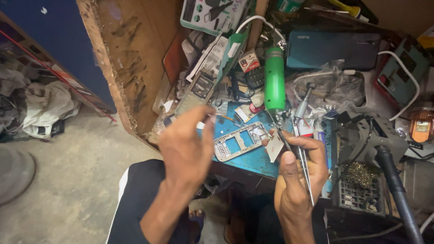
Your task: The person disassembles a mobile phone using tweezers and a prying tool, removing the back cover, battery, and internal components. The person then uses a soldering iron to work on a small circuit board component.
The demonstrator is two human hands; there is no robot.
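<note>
My left hand (187, 144) is raised above the front left edge of the blue mat (253, 158), thumb and forefinger pinched on something tiny and pale that I cannot make out. My right hand (298, 165) holds thin metal tweezers (304, 167) and a small white scrap (274, 149) between thumb and fingers. A silver phone frame (239, 140) with cut-out openings lies flat on the mat between the two hands. A green cylindrical tool (274, 79) stands just behind the right hand.
A silver screwdriver (302, 106) and a keypad phone (199, 90) lie behind the mat. A teal phone box (332, 47) sits at the back, a soldering stand with brass wool (361, 176) at right. A wooden panel (131, 58) borders the left; concrete floor (77, 180) below.
</note>
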